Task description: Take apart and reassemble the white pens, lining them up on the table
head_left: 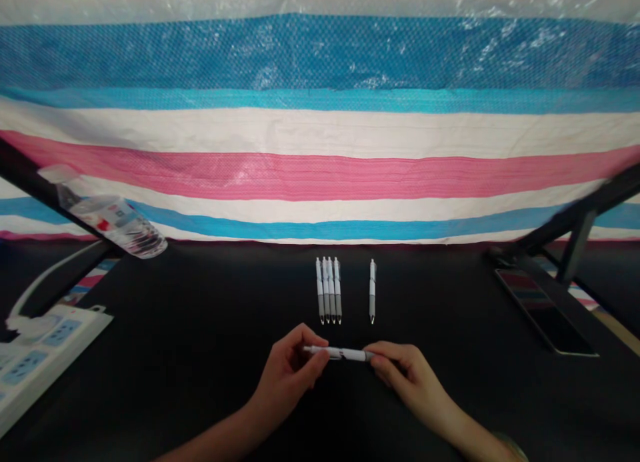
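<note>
Six white retractable pens are in view. The person's left hand (287,375) and right hand (407,375) are both closed around one of them, the held pen (340,353), which lies level just above the black tabletop (200,295). The left thumb and curled fingers pinch the barrel towards one end, and the right thumb and fingers grip the other end, so the hands nearly meet along the barrel. Neither hand holds anything else.

Ahead of the hands, a tight group of four pens (329,291) lies side by side on the tabletop, tips towards the person. A lone pen (373,292) lies parallel to them, a little to the right and well apart from the group. Dark printing shows on the held pen, but it is too small to read.

A white power strip (35,362) with blue sockets sits at the left edge of the tabletop, a white cable rising from it. A plastic water bottle (113,222) lies tilted on a black strut (50,199) at upper left; its label shows red, but no words can be made out. A dark smartphone (543,312) lies at right, and a blue, white and pink striped tarpaulin (320,175) hangs behind everything.
</note>
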{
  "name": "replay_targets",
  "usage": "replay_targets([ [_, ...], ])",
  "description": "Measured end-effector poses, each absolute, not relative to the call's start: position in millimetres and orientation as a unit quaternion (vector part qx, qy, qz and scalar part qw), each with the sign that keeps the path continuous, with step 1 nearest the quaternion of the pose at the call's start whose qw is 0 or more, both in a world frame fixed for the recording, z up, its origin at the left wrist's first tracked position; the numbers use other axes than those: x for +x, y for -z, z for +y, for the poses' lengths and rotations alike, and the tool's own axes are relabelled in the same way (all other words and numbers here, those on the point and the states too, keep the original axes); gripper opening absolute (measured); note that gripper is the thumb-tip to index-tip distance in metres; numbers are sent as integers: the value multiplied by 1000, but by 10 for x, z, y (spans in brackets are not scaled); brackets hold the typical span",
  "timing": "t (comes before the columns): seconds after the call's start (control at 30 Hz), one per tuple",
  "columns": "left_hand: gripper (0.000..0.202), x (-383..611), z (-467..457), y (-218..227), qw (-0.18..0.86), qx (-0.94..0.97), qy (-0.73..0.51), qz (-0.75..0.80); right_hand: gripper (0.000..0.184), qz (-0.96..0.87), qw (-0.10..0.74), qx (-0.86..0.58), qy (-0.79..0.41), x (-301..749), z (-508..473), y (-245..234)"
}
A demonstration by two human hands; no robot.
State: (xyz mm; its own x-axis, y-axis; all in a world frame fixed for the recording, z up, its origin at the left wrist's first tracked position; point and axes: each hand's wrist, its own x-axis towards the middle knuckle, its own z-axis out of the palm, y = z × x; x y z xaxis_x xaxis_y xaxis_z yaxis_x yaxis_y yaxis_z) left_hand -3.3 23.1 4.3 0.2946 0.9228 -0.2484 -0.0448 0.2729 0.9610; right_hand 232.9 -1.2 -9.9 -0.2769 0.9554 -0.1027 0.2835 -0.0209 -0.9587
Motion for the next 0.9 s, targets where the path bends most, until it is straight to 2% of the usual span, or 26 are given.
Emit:
replay_targets([
  [0.13,35,-28,228,-45,658,475,-363,459,27,-688,382,-493,-370,2334,-56,85],
  [0.27,37,2,223,-40,673,444,-373,459,21,-730,413,-465,-283,2329,-85,81],
  [0.33,36,4,224,-31,677,430,-386,456,20,-710,407,-486,-307,2328,-84,81],
  [0.4,34,-6,224,-13,676,416,-404,455,26,-664,383,-507,-395,2334,-73,80],
  [0.47,32,-22,219,9,676,405,-417,453,43,-604,359,-517,-489,2342,-61,74],
  [0.53,31,-35,212,30,675,403,-425,448,55,-561,359,-519,-536,2345,-49,63],
  [0.67,30,-50,206,44,662,404,-446,446,40,-527,403,-524,-534,2337,-23,49],
  [0.83,29,-62,229,37,653,390,-461,459,59,-501,356,-519,-594,2334,30,67],
  [0.9,29,-65,238,35,653,384,-462,460,54,-494,372,-527,-583,2332,46,55],
])
